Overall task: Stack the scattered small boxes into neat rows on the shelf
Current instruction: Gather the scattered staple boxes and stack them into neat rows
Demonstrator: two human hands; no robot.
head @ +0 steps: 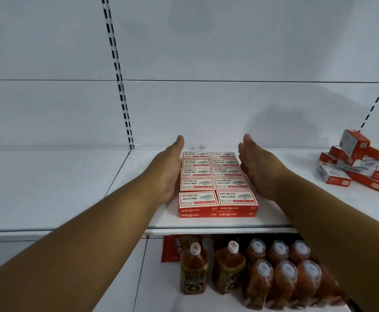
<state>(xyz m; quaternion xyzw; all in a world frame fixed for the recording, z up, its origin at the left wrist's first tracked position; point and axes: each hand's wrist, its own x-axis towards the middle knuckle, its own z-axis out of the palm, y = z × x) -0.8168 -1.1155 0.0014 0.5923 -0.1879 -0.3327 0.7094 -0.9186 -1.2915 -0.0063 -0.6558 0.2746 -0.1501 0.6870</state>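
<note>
Left hand (pixel 169 171): flat, fingers straight and together, palm turned inward, pressed along the left flank of the neat block of small red-and-white cardboard staple boxes (pixel 216 183). Right hand (pixel 257 168): likewise flat with straight fingers, palm inward, set against the block's right flank; nothing pinched or curled round in either. Between the two palms, the block itself: two columns wide, five rows deep, two layers high judging by the front edge, printed tops up, red front faces toward the camera. Resting on the white metal shelf board (pixel 206 222), near its front lip and left of the board's middle. Farther right on the same board, well apart from the block, a loose heap of more red-and-white small boxes (pixel 359 162), tilted and lying over one another at odd angles. Behind, the white back panel (pixel 229 64) with a black-slotted upright strip (pixel 118 73) running down to the shelf's left rear corner. Below the shelf, a lower tier with amber plastic drink bottles with white caps (pixel 258 270), standing in rows, some shrink-wrapped, and a red packet (pixel 170 248) just left of them.
</note>
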